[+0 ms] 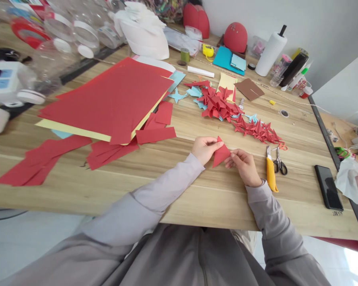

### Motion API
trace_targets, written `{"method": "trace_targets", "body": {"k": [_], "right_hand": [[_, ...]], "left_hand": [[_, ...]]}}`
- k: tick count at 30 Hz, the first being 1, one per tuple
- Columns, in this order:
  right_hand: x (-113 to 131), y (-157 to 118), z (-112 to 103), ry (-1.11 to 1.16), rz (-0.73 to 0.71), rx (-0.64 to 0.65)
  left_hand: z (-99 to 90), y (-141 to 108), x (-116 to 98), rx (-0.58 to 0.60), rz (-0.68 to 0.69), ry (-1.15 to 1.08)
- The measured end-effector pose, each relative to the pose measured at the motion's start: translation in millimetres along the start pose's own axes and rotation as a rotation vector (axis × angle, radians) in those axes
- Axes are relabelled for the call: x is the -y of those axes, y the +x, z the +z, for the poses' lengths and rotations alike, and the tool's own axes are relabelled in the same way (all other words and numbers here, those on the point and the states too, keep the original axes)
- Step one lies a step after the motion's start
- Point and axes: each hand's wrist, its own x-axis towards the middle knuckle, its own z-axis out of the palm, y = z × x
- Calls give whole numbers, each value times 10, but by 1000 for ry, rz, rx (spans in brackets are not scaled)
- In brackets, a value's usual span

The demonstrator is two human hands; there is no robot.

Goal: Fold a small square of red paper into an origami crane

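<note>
Between my two hands is a small folded piece of red paper (221, 154), roughly triangular with a point at the top. My left hand (205, 149) pinches its upper left part between thumb and fingers. At its lower right edge, my right hand (242, 163) grips it with thumb and fingertips. Just beyond the hands lies a heap of folded red paper stars (219, 104), with a few light blue ones among them. A row of red stars (258, 130) extends from the heap to the right.
Large red sheets (113, 99) lie stacked at left, with cut red strips (44, 157) in front. Right of my hand are a yellow utility knife (270, 171) and black scissors (280, 165). A phone (328, 187) lies far right. Plastic bottles (85, 33) stand back left.
</note>
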Motion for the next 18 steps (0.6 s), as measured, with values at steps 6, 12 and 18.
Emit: {"method": "trace_targets", "body": {"k": [6,12,18], "right_hand": [[13,-10,-11,93,60,-35],[8,-2,11,-20,10,-53],[23,0,-9,-108,-72,-115]], "left_hand": [[-16,23,37,-22,7,15],[1,6,34,4,22,10],[39,-57,-58,123,-8,46]]}}
